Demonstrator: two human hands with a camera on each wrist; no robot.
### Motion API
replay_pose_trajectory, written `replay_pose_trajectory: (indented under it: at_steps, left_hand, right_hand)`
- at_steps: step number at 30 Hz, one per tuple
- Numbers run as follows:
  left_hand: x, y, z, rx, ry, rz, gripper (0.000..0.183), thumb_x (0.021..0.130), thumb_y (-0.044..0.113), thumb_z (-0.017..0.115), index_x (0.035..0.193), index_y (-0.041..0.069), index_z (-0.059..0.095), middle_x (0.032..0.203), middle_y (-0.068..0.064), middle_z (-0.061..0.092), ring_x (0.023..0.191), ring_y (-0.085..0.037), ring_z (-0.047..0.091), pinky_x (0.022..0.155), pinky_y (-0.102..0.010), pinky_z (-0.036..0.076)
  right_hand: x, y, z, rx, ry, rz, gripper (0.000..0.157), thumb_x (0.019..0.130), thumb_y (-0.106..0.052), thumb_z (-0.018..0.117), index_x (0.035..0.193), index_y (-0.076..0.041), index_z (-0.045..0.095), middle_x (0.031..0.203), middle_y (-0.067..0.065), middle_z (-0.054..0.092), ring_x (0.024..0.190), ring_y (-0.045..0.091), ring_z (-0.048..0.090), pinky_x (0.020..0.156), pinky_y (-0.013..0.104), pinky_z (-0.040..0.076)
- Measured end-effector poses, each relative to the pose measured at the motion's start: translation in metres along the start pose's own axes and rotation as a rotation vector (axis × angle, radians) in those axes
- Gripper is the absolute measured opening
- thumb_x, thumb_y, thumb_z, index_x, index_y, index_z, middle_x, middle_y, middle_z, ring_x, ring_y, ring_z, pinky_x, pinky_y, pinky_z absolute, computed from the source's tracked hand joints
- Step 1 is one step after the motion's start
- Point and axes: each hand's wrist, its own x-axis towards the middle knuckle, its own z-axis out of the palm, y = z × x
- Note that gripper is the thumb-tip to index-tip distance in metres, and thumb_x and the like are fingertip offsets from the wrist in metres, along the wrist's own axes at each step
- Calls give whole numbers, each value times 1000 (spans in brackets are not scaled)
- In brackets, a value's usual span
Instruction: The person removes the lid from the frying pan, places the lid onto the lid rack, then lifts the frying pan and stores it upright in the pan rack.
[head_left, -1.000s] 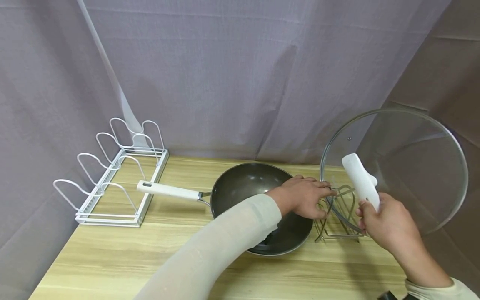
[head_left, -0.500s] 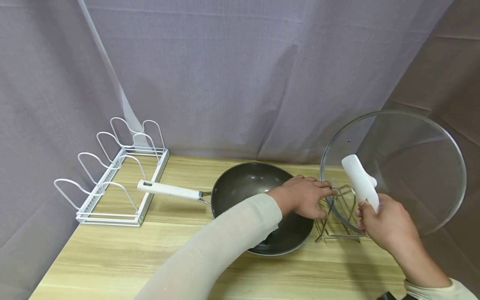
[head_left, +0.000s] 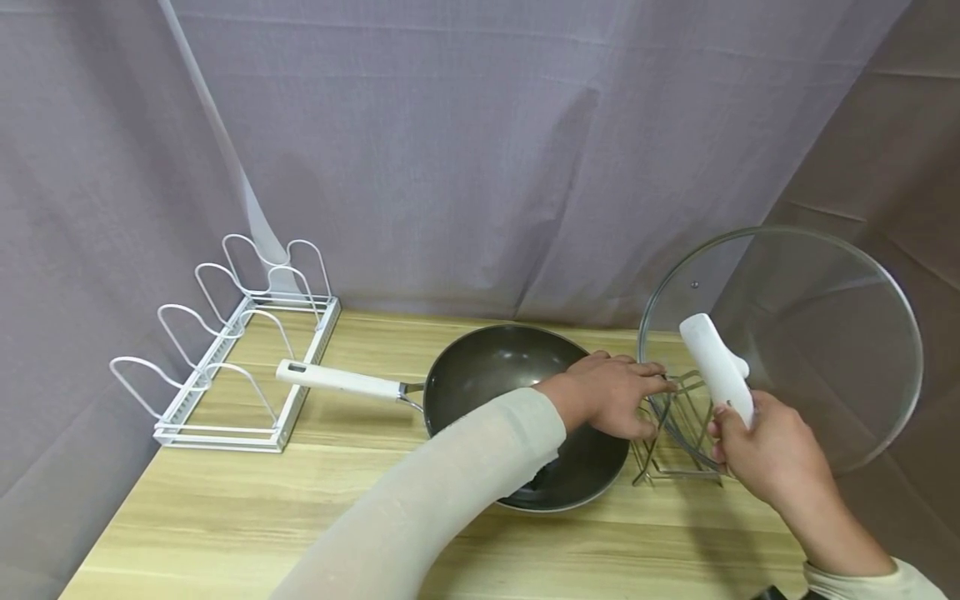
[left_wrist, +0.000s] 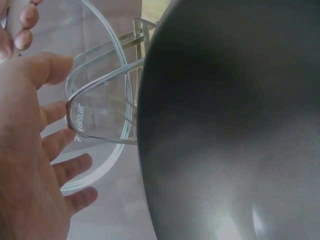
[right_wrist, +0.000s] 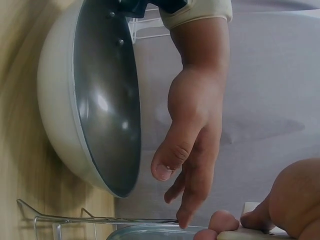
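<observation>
My right hand [head_left: 783, 454] grips the white handle [head_left: 712, 358] of a large clear glass lid [head_left: 825, 333]. The lid stands upright at the right, its lower left edge overlapping a small metal wire rack [head_left: 686, 475]. Reaching across the wok, my left hand [head_left: 611, 398] has its fingers spread. In the left wrist view, fingertips of the left hand [left_wrist: 25, 135] rest against the rack's rounded wire loop [left_wrist: 102, 79]. Beneath the left forearm lies the dark-lined wok [head_left: 480, 367], its white handle [head_left: 345, 382] pointing left. The sleeve hides part of its inside.
A white wire rack [head_left: 309, 376] with several upright loops stands on the wooden table [head_left: 225, 517] at the left. Grey cloth [head_left: 420, 167] hangs behind the table and along both sides. The wok's right rim is close beside the metal rack.
The glass lid and right hand have shifted slightly left and down. The left hand stays at the metal rack, and the wok keeps its place.
</observation>
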Motion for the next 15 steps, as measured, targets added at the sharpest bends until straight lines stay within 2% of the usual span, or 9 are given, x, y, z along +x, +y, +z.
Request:
replay_pose_trajectory:
  at_steps: [15]
  left_hand:
    - [0, 0, -1, 1, 4, 1, 75, 94, 72, 48, 158, 56, 13, 166, 25, 11, 151, -8, 21, 120, -38, 22]
  right_hand:
    - [0, 0, 3, -4, -5, -2, 34, 108, -29, 43, 99, -1, 61, 66, 0, 65, 56, 18, 59, 48, 33, 41]
